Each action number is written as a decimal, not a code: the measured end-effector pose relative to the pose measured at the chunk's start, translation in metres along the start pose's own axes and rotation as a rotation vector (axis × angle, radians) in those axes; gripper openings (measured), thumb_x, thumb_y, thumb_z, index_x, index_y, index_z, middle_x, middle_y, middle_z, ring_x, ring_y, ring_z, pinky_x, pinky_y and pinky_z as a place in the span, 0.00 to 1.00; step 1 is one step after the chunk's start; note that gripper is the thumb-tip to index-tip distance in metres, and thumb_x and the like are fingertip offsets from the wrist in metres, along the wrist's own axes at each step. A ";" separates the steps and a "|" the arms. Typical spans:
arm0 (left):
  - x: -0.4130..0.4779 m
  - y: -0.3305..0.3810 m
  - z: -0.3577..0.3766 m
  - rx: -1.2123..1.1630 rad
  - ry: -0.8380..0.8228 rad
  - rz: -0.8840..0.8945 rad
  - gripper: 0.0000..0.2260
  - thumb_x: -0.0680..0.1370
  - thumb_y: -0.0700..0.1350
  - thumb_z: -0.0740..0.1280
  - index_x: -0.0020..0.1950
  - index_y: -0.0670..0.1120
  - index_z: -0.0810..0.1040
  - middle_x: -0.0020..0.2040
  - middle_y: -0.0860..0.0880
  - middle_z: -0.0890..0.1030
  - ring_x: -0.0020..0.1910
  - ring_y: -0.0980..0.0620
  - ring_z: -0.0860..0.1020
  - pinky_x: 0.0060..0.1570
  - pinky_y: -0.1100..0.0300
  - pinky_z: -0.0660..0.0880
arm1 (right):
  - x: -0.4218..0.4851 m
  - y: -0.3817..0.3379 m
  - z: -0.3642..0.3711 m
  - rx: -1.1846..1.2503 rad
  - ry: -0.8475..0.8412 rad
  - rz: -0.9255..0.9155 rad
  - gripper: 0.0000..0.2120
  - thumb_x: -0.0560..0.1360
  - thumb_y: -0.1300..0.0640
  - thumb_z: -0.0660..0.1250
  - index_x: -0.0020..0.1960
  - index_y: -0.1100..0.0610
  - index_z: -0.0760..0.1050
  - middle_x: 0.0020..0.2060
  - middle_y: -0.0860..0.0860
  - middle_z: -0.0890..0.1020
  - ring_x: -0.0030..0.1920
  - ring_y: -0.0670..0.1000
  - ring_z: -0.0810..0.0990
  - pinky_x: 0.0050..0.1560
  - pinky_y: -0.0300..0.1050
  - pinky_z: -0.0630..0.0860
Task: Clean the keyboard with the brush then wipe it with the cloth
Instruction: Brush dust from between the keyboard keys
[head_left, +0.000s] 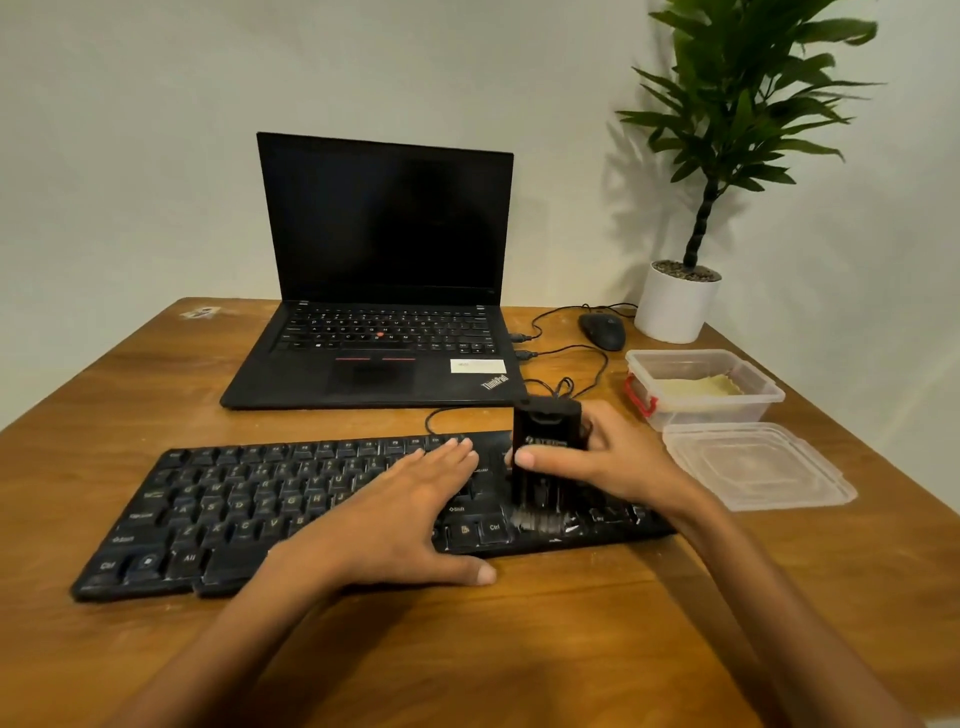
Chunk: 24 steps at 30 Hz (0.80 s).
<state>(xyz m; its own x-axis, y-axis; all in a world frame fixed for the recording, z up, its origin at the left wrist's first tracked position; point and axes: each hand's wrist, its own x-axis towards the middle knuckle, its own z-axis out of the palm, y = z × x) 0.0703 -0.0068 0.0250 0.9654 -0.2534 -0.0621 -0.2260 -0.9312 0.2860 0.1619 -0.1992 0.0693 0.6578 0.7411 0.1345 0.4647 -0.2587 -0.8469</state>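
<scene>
Steadies keyboard (234, 509) under flat, empty left hand (410, 509); curls right hand (613, 462) round brush (545, 452), bristles on keyboard's right end.

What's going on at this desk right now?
A person is brushing the black keyboard. Their right grip holds a black brush upright, with its bristles on the keys beside the right Ctrl. The left grip, fingers straight, presses flat on the middle keys. The yellow cloth lies in the open clear box to the right, so wiping hasn't started.
</scene>
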 end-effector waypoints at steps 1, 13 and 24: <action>0.000 -0.001 0.001 0.011 0.003 0.005 0.47 0.68 0.70 0.59 0.75 0.51 0.38 0.68 0.60 0.33 0.68 0.64 0.33 0.62 0.70 0.30 | 0.004 0.000 -0.001 -0.012 0.058 -0.015 0.10 0.69 0.55 0.71 0.48 0.52 0.75 0.39 0.43 0.82 0.40 0.35 0.79 0.39 0.31 0.73; 0.002 -0.005 0.000 -0.013 -0.015 0.020 0.46 0.69 0.69 0.60 0.75 0.51 0.38 0.68 0.61 0.33 0.67 0.65 0.33 0.63 0.69 0.32 | 0.000 0.006 -0.001 0.101 0.066 -0.088 0.11 0.66 0.51 0.75 0.45 0.49 0.76 0.40 0.46 0.84 0.45 0.48 0.82 0.44 0.38 0.78; 0.003 0.004 0.001 -0.027 0.009 0.048 0.46 0.68 0.69 0.60 0.74 0.51 0.37 0.69 0.60 0.34 0.68 0.65 0.34 0.63 0.71 0.31 | -0.010 0.007 0.002 0.085 -0.041 -0.134 0.14 0.68 0.56 0.72 0.53 0.55 0.77 0.49 0.51 0.83 0.51 0.49 0.81 0.51 0.41 0.77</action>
<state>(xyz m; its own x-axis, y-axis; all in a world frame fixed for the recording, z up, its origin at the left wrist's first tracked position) 0.0722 -0.0118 0.0248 0.9547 -0.2951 -0.0392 -0.2686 -0.9107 0.3138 0.1575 -0.2068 0.0604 0.5677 0.7907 0.2290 0.4935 -0.1042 -0.8635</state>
